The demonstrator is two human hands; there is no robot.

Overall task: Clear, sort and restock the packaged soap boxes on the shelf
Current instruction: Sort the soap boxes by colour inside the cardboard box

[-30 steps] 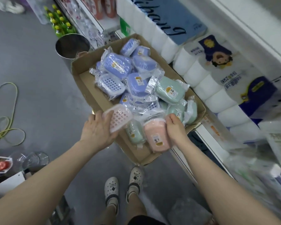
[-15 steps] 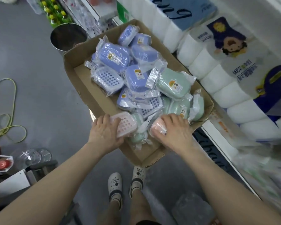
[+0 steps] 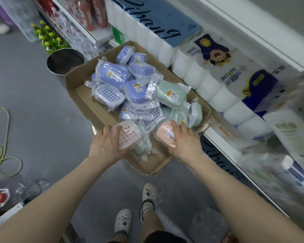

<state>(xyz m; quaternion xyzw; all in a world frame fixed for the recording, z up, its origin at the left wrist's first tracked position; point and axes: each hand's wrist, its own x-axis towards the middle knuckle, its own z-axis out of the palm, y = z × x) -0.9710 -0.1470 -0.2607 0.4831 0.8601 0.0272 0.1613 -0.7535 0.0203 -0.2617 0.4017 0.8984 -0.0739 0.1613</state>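
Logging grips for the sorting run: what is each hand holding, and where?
Left hand: pink box, grille side up, gripped at its near left edge. Right hand: another pink box, gripped along its right side.

Single head view, looking steeply down, close over cardboard box [image 3: 81,100]

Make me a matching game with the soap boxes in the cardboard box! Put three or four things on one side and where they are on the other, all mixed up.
Things:
1. pink soap box with holes
2. smooth pink soap box
3. top green soap box
4. metal bin

Places:
A. on the floor, behind the cardboard box
B. in the left hand
C. on the pile, near the toilet rolls
D. in the right hand

Pairs: 1-B, 2-D, 3-C, 4-A
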